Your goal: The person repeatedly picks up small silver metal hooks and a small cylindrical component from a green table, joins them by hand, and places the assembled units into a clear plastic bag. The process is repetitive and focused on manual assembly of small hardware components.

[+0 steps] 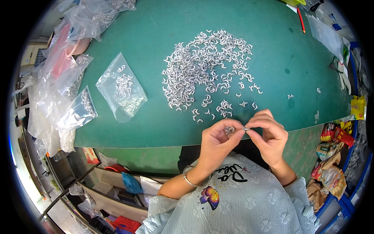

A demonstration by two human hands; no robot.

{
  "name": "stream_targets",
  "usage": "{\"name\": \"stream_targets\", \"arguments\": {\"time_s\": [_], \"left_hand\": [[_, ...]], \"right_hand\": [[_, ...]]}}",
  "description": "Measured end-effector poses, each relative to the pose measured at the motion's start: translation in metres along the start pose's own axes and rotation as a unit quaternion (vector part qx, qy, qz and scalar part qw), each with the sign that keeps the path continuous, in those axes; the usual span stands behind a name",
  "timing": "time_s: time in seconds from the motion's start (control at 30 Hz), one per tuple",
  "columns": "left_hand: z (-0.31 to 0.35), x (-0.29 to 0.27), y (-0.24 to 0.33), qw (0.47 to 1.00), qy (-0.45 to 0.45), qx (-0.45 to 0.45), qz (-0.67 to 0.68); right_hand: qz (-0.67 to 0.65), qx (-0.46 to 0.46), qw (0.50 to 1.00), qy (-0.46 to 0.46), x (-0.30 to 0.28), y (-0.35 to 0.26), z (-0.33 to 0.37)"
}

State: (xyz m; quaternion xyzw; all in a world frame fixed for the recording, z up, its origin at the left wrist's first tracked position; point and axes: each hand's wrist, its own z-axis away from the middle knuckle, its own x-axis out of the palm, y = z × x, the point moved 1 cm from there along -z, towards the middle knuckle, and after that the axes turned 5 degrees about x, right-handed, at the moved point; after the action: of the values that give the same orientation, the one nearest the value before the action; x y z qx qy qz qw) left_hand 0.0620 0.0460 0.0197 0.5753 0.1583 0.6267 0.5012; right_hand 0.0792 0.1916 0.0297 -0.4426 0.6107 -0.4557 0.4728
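Between the fingertips of both hands, just over the table's near edge, is a small silvery metal piece [245, 128]. My left hand [220, 140] pinches one side of it, with several more crescent pieces [230, 130] cupped in its curled fingers. My right hand [269, 136] pinches the other side between thumb and forefinger. Beyond the hands spreads a big pile of silvery crescent-shaped metal pieces [191, 74]. A few small clusters [224, 108] lie loose between the pile and my hands. The exact form of the pinched piece is too small to make out.
The green table [156, 128] fills the middle. At left lie a clear bag of pieces [124, 87], a smaller bag [83, 107] and heaped plastic bags [46, 105] by a pink container [80, 46]. A red pencil [301, 20] lies far right. Colourful packages [331, 179] stand right, below the table.
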Motion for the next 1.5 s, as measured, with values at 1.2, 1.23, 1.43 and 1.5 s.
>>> {"name": "stream_targets", "arguments": {"time_s": [1.2,1.23,1.43,1.5], "left_hand": [[0.006,-0.002,-0.004,1.0,-0.013,0.011,-0.009],[0.007,-0.003,-0.006,1.0,-0.01,0.003,-0.012],[0.012,-0.011,-0.007,1.0,0.001,-0.014,0.011],[0.013,-0.014,-0.006,1.0,0.008,-0.009,0.003]], "right_hand": [[0.039,0.014,0.999,-0.025,-0.003,-0.008,0.004],[0.037,0.025,0.999,-0.026,-0.001,-0.006,0.005],[0.045,0.082,0.994,-0.049,0.008,-0.007,0.008],[0.059,0.078,0.993,-0.058,0.008,-0.007,0.008]]}}
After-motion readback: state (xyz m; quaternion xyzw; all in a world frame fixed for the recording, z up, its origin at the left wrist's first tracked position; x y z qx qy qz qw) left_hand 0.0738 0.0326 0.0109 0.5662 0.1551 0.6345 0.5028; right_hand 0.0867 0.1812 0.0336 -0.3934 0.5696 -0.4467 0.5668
